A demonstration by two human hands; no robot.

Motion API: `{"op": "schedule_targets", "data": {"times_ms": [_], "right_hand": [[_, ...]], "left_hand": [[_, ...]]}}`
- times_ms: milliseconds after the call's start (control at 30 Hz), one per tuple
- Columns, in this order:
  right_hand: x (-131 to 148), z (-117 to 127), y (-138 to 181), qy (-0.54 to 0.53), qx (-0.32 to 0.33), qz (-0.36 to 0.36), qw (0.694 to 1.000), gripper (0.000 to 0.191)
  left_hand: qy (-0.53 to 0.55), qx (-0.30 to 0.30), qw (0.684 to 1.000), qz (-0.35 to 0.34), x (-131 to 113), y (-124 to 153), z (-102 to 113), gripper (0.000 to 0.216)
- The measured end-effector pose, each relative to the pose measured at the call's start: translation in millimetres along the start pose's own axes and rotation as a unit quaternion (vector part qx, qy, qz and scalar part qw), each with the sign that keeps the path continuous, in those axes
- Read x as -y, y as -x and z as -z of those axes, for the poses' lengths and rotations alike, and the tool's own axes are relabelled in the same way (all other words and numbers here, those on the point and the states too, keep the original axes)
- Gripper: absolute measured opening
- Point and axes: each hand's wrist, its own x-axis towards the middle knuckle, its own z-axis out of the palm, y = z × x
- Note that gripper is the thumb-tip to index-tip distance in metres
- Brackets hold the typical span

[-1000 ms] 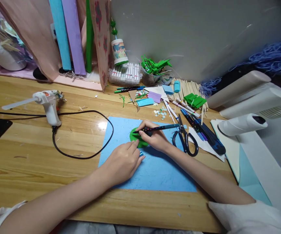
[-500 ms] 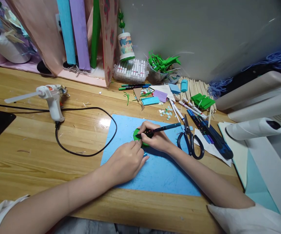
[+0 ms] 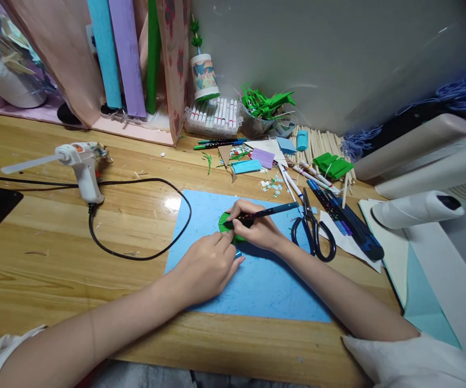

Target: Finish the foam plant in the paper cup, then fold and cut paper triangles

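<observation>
A small green paper piece (image 3: pixel 225 224) lies on a blue paper sheet (image 3: pixel 265 280) on the wooden desk (image 3: pixel 55 253). My right hand (image 3: pixel 259 229) grips a dark pen (image 3: pixel 275 210) with its tip on the green piece. My left hand (image 3: pixel 206 267) rests on the blue sheet, its fingertips pressing the near edge of the green piece. A bit of light blue shows under the left fingers.
Black scissors (image 3: pixel 312 231) and several pens (image 3: pixel 338 215) lie right of the sheet. A white glue gun (image 3: pixel 79 167) with a looping black cord (image 3: pixel 136 253) stands at left. Marker box (image 3: pixel 214 116), paper scraps, wooden sticks (image 3: pixel 321 143) and paper rolls (image 3: pixel 418 156) line the back and right.
The hands stay on the green piece; the pen tip has shifted slightly. The view has moved a little.
</observation>
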Motion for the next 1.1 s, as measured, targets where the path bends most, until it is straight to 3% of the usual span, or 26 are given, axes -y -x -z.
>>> {"op": "schedule_targets", "data": {"times_ms": [133, 400, 900, 967, 1100], "right_hand": [[-0.5, 0.9, -0.7, 0.006, -0.070, -0.028, 0.997, 0.006], [3.1, -0.4, -2.2, 0.062, -0.048, -0.044, 0.996, 0.008], [-0.2, -1.9, -1.7, 0.038, -0.054, -0.054, 0.996, 0.007], [-1.7, 0.5, -1.5, 0.009, -0.080, -0.055, 0.995, 0.007], [-8.8, 13.9, -3.0, -0.048, -0.211, -0.085, 0.973, 0.010]], "left_hand": [[-0.006, -0.010, 1.000, -0.005, 0.0, 1.1, -0.4, 0.029], [0.016, 0.008, 1.000, 0.007, 1.1, -0.4, 0.6, 0.032], [0.015, 0.007, 1.000, 0.012, 2.3, -0.7, 1.9, 0.030], [0.011, 0.001, 1.000, 0.009, 2.3, -0.1, 2.0, 0.029], [0.005, -0.011, 1.000, 0.010, 2.5, 1.5, 1.0, 0.029]]}}
